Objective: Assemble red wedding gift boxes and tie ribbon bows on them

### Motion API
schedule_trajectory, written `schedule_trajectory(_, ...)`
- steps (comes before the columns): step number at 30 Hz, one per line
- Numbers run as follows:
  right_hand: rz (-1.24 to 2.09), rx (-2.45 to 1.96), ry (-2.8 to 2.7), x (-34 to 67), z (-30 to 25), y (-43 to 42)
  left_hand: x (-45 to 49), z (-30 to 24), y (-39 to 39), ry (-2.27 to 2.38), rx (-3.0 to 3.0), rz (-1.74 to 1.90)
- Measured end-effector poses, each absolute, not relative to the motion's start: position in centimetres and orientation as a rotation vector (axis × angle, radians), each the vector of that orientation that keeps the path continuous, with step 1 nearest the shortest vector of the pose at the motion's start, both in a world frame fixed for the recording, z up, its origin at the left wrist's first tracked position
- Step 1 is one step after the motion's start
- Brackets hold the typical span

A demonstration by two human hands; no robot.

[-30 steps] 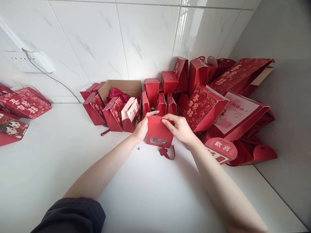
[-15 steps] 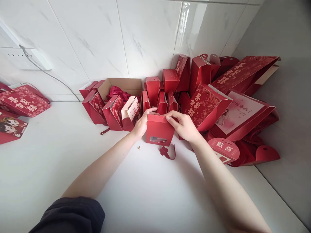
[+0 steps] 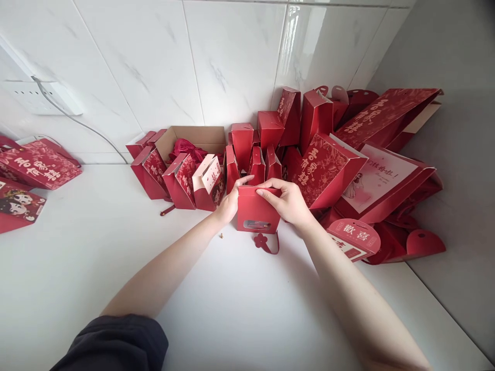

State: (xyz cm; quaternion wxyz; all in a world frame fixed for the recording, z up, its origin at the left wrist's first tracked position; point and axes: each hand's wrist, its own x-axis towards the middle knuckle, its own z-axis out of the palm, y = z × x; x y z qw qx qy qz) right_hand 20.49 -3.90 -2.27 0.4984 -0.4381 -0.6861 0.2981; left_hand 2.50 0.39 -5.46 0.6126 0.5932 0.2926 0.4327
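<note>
The red box [image 3: 258, 210] stands upright, or nearly so, between the two hands over the white surface [image 3: 232, 304], its windowed face toward the wearer; whether its base bears fully on the surface cannot be told. The left hand [image 3: 227, 206] has its grip closed about the box's upper left edge, index finger extended behind the top. The right hand [image 3: 286, 201] has its grip closed on the top edge, thumb on the front. A strap with a flower end [image 3: 261, 240] lies just before the box; a small metal fastener [image 3: 221, 236] lies near, to the left. An open carton [image 3: 201, 135] stands behind, against the tiled wall [image 3: 240, 56].
</note>
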Motion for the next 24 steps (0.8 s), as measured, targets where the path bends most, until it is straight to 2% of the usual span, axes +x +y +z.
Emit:
schedule_trajectory(5,0.684,-1.098,-1.679,20.6,-2.4,-3.7,2.2,-5.0,0.5,0.677,1.357,0.929)
schedule_trajectory(12,0.645,-1.109,-1.625,20.9,-2.5,-3.3,1.7,-4.7,0.4,0.674,1.549,1.274)
schedule_trajectory(24,0.704,-1.058,-1.634,21.1,-2.5,-3.2,1.3,-4.7,0.9,0.74,1.57,1.206)
